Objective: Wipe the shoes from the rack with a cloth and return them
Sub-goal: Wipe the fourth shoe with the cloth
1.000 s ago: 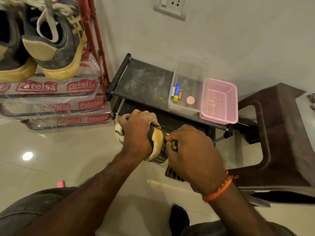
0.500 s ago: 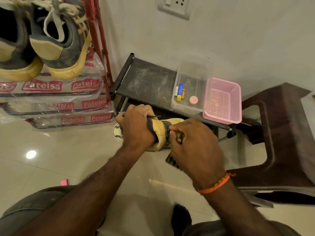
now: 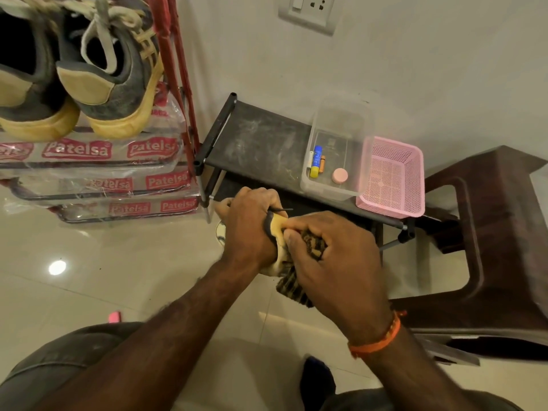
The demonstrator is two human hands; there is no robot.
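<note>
Shoe (image 3: pixel 277 229) sits at frame centre, mostly hidden: your left hand (image 3: pixel 252 226) curls around it while your right hand (image 3: pixel 332 259) bunches the patterned cloth (image 3: pixel 296 289) against it (fingers curled tight). Low black rack (image 3: pixel 261 143) lies just above; grey sneakers (image 3: pixel 112 75) upper left.

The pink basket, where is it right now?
The pink basket sits right of centre in the head view, at the right end of the low black rack, touching the clear box.
</note>
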